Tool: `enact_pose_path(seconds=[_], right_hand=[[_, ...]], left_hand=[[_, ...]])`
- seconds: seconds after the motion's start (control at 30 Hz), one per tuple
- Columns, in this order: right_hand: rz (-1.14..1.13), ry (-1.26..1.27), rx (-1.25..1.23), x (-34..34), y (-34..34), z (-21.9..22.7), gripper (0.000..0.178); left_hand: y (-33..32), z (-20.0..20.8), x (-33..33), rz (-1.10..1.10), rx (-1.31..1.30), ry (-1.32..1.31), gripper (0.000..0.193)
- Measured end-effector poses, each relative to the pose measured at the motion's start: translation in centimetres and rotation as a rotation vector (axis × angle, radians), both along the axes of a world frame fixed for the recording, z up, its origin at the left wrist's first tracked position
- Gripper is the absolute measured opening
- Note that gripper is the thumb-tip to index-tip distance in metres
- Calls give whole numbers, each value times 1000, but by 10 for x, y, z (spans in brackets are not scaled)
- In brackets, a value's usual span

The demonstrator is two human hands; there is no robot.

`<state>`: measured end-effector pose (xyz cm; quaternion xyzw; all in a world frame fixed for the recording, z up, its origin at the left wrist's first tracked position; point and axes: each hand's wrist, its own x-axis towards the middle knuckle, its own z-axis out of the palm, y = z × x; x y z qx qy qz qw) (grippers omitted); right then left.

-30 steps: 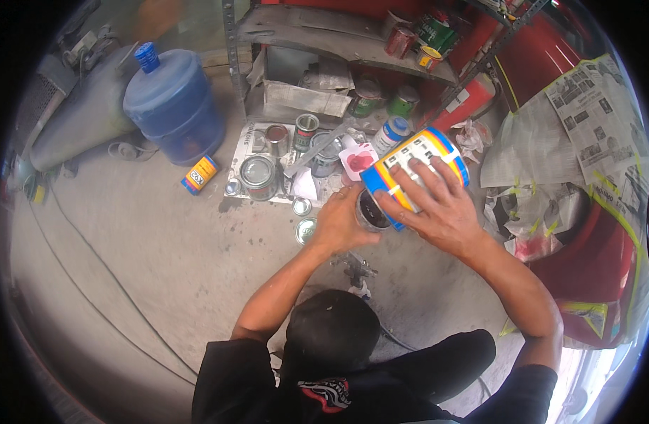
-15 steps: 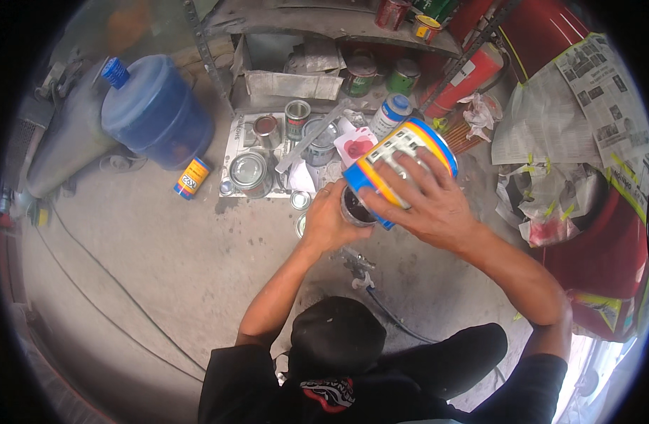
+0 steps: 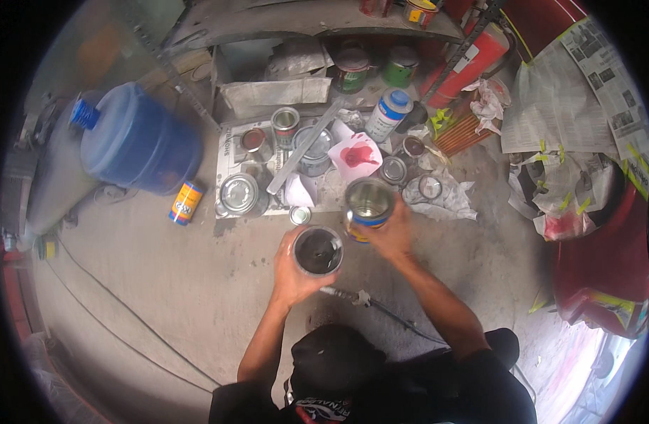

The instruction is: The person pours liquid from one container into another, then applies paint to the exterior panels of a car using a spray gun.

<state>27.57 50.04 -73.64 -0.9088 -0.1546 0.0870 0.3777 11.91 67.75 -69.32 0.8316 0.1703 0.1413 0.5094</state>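
Observation:
My left hand (image 3: 292, 272) is wrapped round a clear cup (image 3: 319, 251) holding dark liquid. My right hand (image 3: 395, 233) grips an open metal can (image 3: 367, 191) with a blue and yellow label; its shiny inside shows from above. The can stands nearly upright, a little to the right of the cup and farther away. Beyond both hands, a white paper (image 3: 354, 154) with a red smear lies among tins, near a grey strip (image 3: 304, 147). A closed silver tin (image 3: 239, 194) and a small round lid (image 3: 299, 215) sit left of the can.
A blue water jug (image 3: 140, 138) lies at the left, near a small yellow and blue can (image 3: 186, 203). A white bottle (image 3: 389, 115) with a blue cap stands behind. Red panels with masking newspaper (image 3: 550, 116) line the right. A hose (image 3: 388, 311) crosses the floor near me.
The can in my right hand was tilted over the cup; now it is back nearly upright and lowered. My left hand has drawn the cup nearer to me and left. The view has shifted slightly.

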Motion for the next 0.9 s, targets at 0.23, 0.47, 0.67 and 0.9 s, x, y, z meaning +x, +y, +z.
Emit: enact_pose_path(seconds=[0.23,0.47,0.67,0.9], right_hand=[[340,68,193,2,36,-56,110],[95,15,239,1,30,-89,134],[-11,-289,-352,82,-68,-104,84],[309,12,-800,197,-162,-182,47]], left_hand=[[-10,1,-14,31,-72,92,75],[-12,-3,-2,-24,-174,-9,82],[1,0,16,-42,-93,-30,83],[-35,2,39,-233,-51,-25,92]])
